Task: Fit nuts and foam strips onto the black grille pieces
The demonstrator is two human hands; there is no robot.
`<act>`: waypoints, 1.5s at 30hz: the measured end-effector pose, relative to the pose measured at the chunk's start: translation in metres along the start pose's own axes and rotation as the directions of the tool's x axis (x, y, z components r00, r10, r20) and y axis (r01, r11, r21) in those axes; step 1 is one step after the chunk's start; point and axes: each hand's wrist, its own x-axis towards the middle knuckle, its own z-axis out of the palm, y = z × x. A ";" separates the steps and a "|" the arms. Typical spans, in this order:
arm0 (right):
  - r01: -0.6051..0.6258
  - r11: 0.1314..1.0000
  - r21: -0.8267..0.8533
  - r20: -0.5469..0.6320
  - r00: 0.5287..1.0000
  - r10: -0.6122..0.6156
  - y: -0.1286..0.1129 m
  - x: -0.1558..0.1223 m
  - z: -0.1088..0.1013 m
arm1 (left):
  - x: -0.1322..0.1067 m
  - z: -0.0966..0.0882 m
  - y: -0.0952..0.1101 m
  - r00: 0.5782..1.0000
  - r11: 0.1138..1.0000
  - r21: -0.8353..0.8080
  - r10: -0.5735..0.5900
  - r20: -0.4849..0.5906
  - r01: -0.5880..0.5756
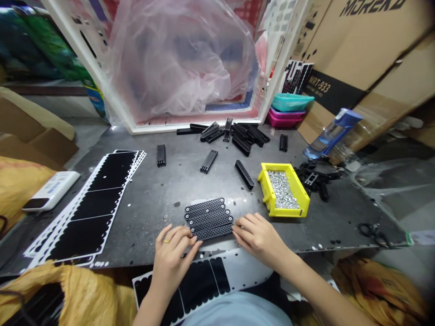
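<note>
Several black perforated plastic strips (208,216) lie side by side near the table's front edge. My left hand (173,253), with a ring on one finger, pinches the left end of the nearest strip (215,232). My right hand (258,235) presses its fingertips on the right end of that same strip. Below the hands, a white backing sheet with black oval stickers (200,283) rests on my lap.
A yellow bin of small silver screws (283,189) stands right of the hands. More black strips (238,133) are piled at the back, before a white crate with a plastic bag (183,63). Sticker sheets (91,203) lie left. Scissors (374,233) and a water bottle (331,133) lie right.
</note>
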 end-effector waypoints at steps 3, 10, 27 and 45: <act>0.063 0.989 -0.135 0.045 0.997 -0.057 -0.013 -0.004 0.000 | 0.001 0.000 -0.001 1.000 1.000 -0.008 0.008 -0.001 -0.008; -0.086 0.969 -0.232 0.056 0.993 0.101 -0.043 -0.004 0.012 | 0.002 -0.001 -0.001 1.000 1.000 0.009 0.020 0.011 -0.020; -0.238 0.969 -0.062 0.003 0.971 0.238 -0.027 0.005 0.009 | 0.001 -0.001 -0.003 0.996 0.993 0.079 0.090 0.017 -0.091; -0.151 0.984 0.098 0.144 0.980 0.136 0.004 -0.005 0.001 | -0.001 0.002 -0.007 0.997 0.995 0.070 0.073 0.027 -0.075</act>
